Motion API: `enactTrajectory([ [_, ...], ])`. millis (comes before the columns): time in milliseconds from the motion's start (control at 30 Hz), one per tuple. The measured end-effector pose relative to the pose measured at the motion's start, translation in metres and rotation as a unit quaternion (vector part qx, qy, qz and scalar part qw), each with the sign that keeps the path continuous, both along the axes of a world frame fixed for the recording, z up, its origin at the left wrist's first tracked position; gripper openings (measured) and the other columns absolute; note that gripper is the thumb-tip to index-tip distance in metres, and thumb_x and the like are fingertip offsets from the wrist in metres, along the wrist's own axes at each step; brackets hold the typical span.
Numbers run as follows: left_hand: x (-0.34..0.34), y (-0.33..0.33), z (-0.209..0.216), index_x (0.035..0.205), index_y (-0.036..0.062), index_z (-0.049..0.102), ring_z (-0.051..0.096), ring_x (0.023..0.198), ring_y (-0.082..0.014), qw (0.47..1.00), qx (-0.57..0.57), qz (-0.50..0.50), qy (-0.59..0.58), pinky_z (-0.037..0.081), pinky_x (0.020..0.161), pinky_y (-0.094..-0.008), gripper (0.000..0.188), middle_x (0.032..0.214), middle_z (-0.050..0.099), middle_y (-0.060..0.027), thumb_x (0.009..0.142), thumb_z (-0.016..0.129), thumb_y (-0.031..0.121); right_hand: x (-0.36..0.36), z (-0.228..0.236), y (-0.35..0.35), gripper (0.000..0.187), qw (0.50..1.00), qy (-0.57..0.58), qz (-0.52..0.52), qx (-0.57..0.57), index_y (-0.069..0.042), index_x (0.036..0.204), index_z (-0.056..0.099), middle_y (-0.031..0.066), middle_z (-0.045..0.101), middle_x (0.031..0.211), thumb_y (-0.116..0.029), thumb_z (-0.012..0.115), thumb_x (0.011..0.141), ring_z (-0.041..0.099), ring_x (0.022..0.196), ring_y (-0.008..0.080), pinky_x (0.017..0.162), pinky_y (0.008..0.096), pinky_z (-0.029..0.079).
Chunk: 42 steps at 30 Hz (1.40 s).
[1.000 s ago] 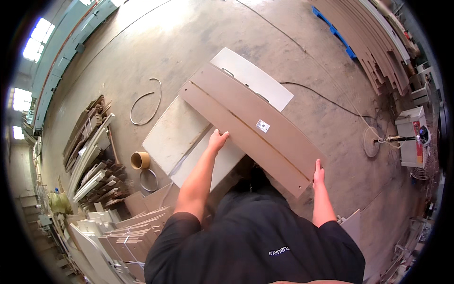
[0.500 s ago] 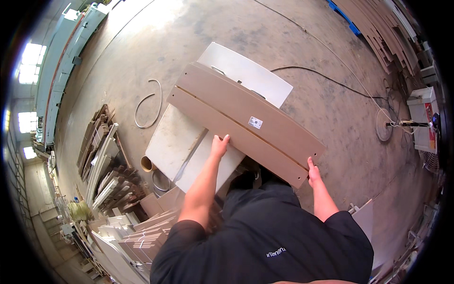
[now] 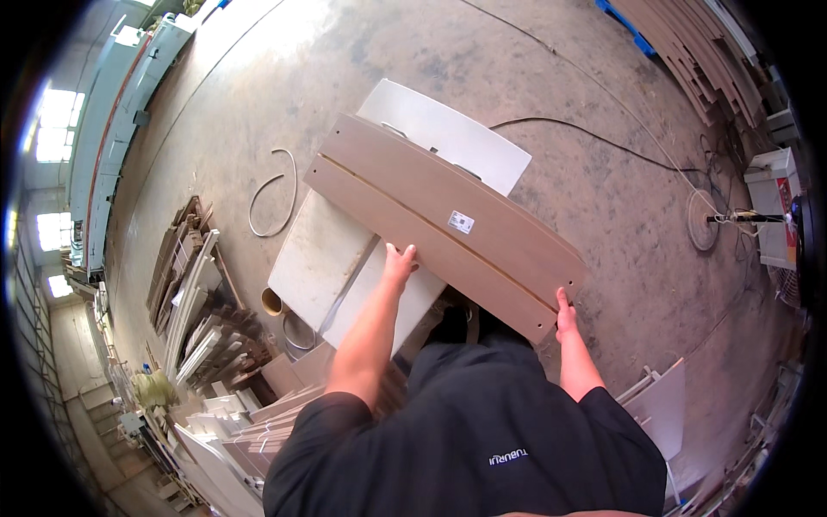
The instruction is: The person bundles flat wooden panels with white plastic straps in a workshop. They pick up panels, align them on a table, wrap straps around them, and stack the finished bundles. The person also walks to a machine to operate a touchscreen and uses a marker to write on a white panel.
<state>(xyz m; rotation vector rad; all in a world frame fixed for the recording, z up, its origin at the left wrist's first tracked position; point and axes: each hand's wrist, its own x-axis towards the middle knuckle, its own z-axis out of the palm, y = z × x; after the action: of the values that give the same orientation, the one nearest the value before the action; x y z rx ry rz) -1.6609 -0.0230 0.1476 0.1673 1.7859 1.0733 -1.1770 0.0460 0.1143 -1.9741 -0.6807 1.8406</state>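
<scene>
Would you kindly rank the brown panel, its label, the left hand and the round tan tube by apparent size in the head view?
1. Brown panel
2. Left hand
3. Label and round tan tube: too alike to rank.

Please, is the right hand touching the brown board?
Touching. The head view shows the right hand gripping the short end of the brown board, with its thumb overlapping the edge.
</scene>
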Motion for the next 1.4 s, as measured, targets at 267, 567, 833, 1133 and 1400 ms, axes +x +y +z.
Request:
enactTrajectory([
  [267, 0.023, -0.021, 0.006, 0.144, 0.0046, 0.037, 0.065, 0.113, -0.0256, 0.995, -0.013, -0.079, 0.067, 0.060, 0.084, -0.0404, 0.058, 0.140, 0.052, -0.0169, 0.097, 0.068, 0.018, 0.028, 0.016, -0.011, 0.101, 0.998, 0.017, -0.030, -0.051, -0.001, 0.153, 0.043, 0.0130, 0.051, 0.153, -0.073, 0.067, 0.087, 0.052, 0.137, 0.0278, 0.112, 0.0433, 0.042],
  [567, -0.039, -0.212, -0.061, 0.133, -0.0012, 0.060, 0.068, 0.109, -0.0238, 0.969, -0.022, 0.190, 0.156, 0.053, 0.094, -0.0361, 0.041, 0.125, 0.068, -0.0177, 0.099, 0.064, 0.020, 0.043, 0.015, 0.023, 0.068, 0.892, -0.349, 0.007, 0.289, 0.001, 0.138, 0.053, 0.0152, 0.060, 0.139, -0.051, 0.070, 0.096, 0.059, 0.126, 0.0261, 0.106, 0.0413, 0.047],
  [833, -0.134, -0.403, -0.122, 0.134, -0.0068, 0.056, 0.064, 0.117, -0.0332, 0.819, -0.210, 0.533, 0.023, 0.050, 0.102, -0.0448, 0.060, 0.133, 0.064, -0.0211, 0.099, 0.068, 0.040, -0.045, 0.086, 0.026, 0.046, 0.875, -0.219, 0.198, 0.384, -0.001, 0.134, 0.055, 0.0150, 0.062, 0.135, -0.028, 0.069, 0.100, 0.063, 0.118, 0.0220, 0.102, 0.0360, 0.050],
  [1133, -0.182, -0.445, -0.105, 0.112, 0.0046, 0.062, 0.070, 0.083, -0.0187, 0.646, 0.057, 0.760, 0.040, 0.057, 0.066, -0.0272, 0.013, 0.097, 0.071, -0.0114, 0.103, 0.061, 0.014, -0.237, 0.169, 0.000, 0.045, 0.798, -0.072, 0.436, 0.410, -0.006, 0.133, 0.058, 0.0072, 0.069, 0.127, -0.015, 0.074, 0.092, 0.068, 0.097, 0.0156, 0.089, 0.0314, 0.055],
  [1400, -0.192, -0.398, 0.169, 0.110, 0.0005, 0.066, 0.059, 0.074, -0.0172, 0.670, -0.069, 0.312, 0.671, 0.048, 0.066, -0.0305, 0.022, 0.090, 0.065, -0.0056, 0.109, 0.048, 0.014, -0.413, 0.244, -0.029, 0.033, 0.577, 0.066, 0.557, 0.593, -0.010, 0.119, 0.072, 0.0055, 0.074, 0.122, -0.012, 0.077, 0.086, 0.070, 0.098, 0.0247, 0.090, 0.0373, 0.056],
])
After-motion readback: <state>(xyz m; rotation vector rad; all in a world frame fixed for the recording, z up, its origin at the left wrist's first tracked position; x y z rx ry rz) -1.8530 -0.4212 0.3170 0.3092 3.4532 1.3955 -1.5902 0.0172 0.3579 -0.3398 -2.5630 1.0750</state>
